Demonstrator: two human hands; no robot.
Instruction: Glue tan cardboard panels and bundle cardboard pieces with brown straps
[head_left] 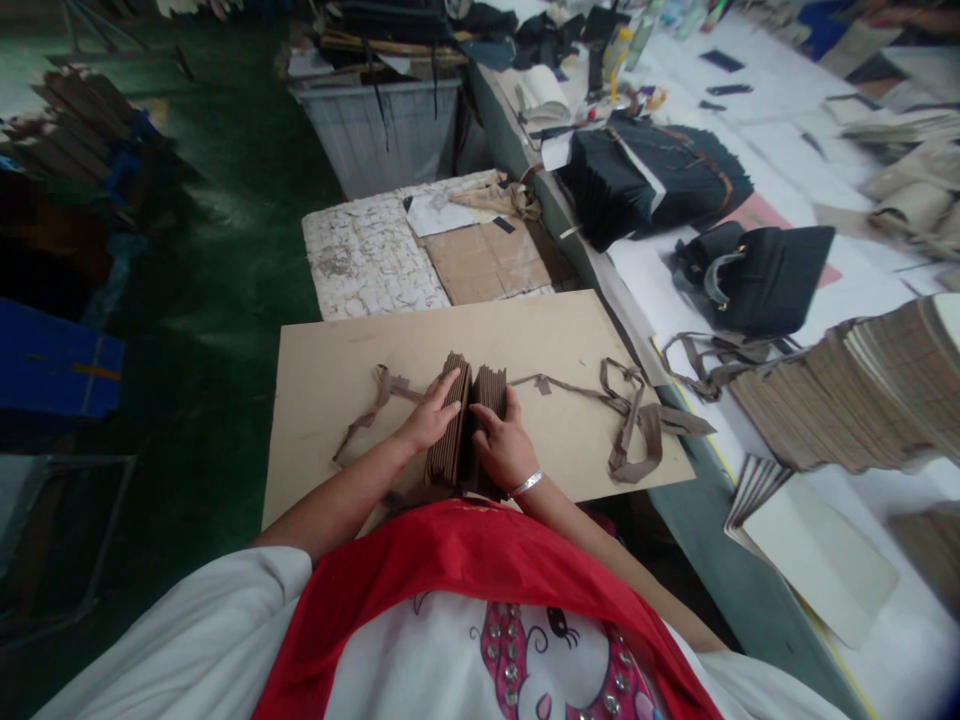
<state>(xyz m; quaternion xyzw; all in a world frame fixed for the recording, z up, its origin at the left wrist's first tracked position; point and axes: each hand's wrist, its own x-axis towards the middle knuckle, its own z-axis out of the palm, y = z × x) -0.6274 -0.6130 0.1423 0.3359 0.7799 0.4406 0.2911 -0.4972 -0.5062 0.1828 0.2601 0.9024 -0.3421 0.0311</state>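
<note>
A stack of brown flat pieces (459,425) stands on edge on a tan board (337,380) in front of me, split into two bundles. My left hand (431,415) lies flat against the left bundle, fingers stretched out. My right hand (501,445), a silver bangle at its wrist, presses the right bundle with fingers curled over it. Brown straps (630,415) trail from the stack to the right and to the left (371,405).
To the right runs a long white table with a black handbag (757,275), black fabric stacks (652,180) and fanned brown sheets (862,390). A white tiled board (367,255) with cardboard lies beyond the tan board. A grey crate (382,130) stands behind; green floor at left.
</note>
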